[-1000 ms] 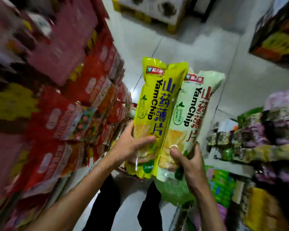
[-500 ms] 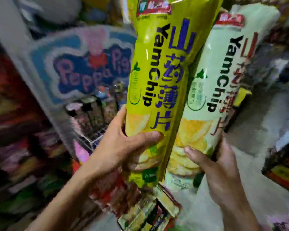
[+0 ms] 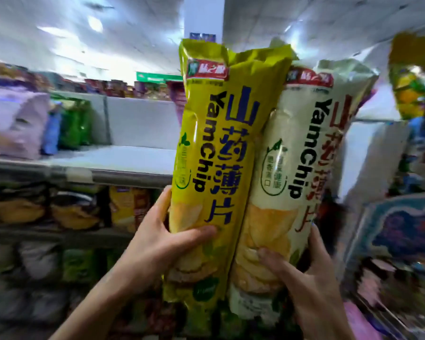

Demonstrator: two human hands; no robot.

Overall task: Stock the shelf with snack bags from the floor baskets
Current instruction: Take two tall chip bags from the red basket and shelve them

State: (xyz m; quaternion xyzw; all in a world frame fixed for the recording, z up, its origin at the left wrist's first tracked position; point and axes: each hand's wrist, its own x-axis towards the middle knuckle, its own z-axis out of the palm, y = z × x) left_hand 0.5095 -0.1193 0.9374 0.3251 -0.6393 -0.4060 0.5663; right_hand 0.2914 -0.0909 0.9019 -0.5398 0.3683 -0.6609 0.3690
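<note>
Yellow foil marked "YamChip": the yellow bag (image 3: 214,155) is held upright close before the camera, long axis near vertical with the top leaning slightly right. Its right edge touches the pale bag (image 3: 302,173) of the same make, which stands at the same lean. The left hand (image 3: 157,244) grips the yellow bag low down, thumb across the printed face and the fingers out of sight behind it. The right hand (image 3: 312,285) grips the pale bag at the same height, thumb on the face, fingers wrapped round its right edge. The hands are apart, one bag each, with the two bags pressed together between them. The white shelf board (image 3: 123,163) lies beyond the bags and to their left; its front edge crosses at about the bags' mid-height, so both bases hang below it. Judgement: the bags must rise until the bases clear that edge, then travel forward and left, keeping upright. The left hand and its yellow bag are nearer the bare stretch. At the board's far left stand a purple bag (image 3: 17,123) and green bags (image 3: 74,123). The lower tier (image 3: 71,212) holds stock, blurred. No floor basket is in view.
</note>
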